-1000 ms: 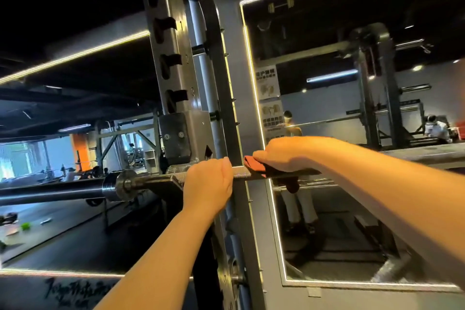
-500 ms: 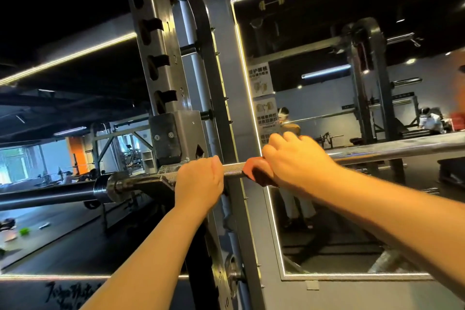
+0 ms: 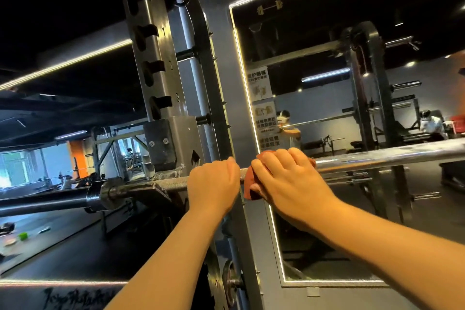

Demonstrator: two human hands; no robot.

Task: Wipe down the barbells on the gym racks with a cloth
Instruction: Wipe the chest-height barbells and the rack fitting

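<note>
1. A person is working a single barbell (image 3: pixel 390 155) that is lying across the hook (image 3: pixel 173 143) of a grey rack upright (image 3: pixel 151 63). Its dark sleeve (image 3: pixel 42 200) is jutting out past the upright's left edge.
2. Right of the upright, the chrome shaft is running bare from the right hand (image 3: pixel 289 178) to the frame's right edge. Only a short knurled stretch is showing between the hook and the left hand (image 3: pixel 214 184).
3. The left hand is gripping the shaft from above, just right of the upright. Its fingers are curling tightly round the bar and its forearm is reaching up from below.
4. The right hand is sitting just beside the left, palm down. Its fingers are wrapping one red cloth (image 3: pixel 250 184) over the bar, and cloth corners are peeking out above and below the hand.
5. Both hands are on the bar, held close together.
6. A wall mirror (image 3: pixel 327 246) edged with a light strip is standing behind the bar.
</note>
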